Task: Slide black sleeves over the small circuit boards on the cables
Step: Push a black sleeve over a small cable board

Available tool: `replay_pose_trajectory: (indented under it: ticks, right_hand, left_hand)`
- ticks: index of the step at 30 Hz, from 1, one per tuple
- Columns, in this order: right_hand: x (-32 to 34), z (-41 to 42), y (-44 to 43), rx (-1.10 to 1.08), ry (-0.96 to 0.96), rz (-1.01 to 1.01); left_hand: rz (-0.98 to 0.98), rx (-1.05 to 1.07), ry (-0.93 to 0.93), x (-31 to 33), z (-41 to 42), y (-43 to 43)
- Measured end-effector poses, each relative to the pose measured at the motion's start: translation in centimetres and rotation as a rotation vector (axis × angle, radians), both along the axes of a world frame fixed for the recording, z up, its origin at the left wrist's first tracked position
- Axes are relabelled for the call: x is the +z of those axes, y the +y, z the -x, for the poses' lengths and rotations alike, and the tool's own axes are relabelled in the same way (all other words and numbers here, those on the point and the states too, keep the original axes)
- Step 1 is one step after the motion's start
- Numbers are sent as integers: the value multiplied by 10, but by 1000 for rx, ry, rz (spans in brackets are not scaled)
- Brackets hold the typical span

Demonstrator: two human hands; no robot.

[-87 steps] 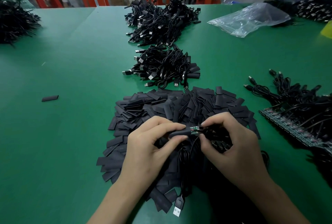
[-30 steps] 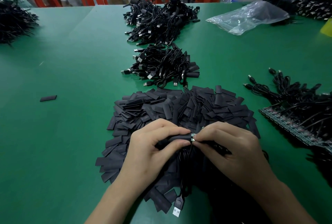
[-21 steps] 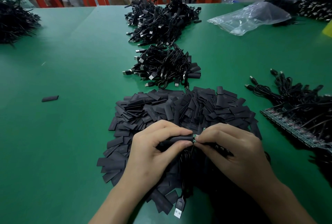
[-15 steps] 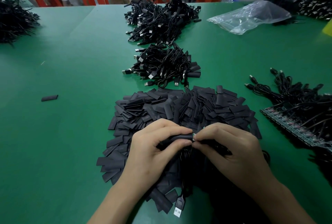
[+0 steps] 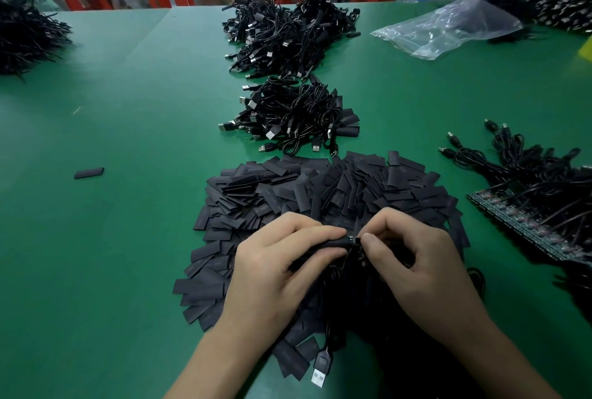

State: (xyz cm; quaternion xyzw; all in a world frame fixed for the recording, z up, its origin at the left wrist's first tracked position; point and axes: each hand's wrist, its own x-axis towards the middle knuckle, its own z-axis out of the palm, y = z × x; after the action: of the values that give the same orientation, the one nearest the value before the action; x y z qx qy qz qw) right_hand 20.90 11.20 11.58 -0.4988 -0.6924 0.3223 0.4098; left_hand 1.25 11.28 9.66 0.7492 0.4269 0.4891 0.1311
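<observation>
— Where is the piece being worked on?

— Just above the near side of the heap of loose sleeves [image 5: 320, 193], between the two hands. The left hand [image 5: 275, 267] has the black sleeve [image 5: 333, 244] clamped between thumb and curled forefinger. The right hand [image 5: 416, 264] has thumb and forefinger pinched together at the sleeve's mouth, on the end of the circuit board [image 5: 353, 240] or the wire behind it, I can't tell which. Only a sliver of board shows.

— What could spoil it from here?

— A jam, I'd say. If a board corner or a solder joint catches the sleeve's lip, a harder push could buckle the sleeve or bend the wires at the board. That left grip could bring it on, since squeezing the sleeve flat narrows the mouth. The right fingers also have very little to hold, so they might slip and tug the cable instead of seating the board.

— Which way does it lie?

— Its long axis runs across the person's front, left to right, tipped so the right end sits a bit farther from the body. The open mouth points right, at the right thumb, and the other end disappears under the left fingers. The cable drops toward the body, with its USB plug [image 5: 318, 378] at the heap's near edge on the green table [image 5: 128, 238].
</observation>
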Motion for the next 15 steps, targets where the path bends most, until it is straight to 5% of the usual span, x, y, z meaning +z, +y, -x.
replay_pose_trajectory:
  ticks: [15]
  right_hand:
    - [3,0,0,62,24,89]
  left_hand:
    - [-10,43,-41,2,-2,0]
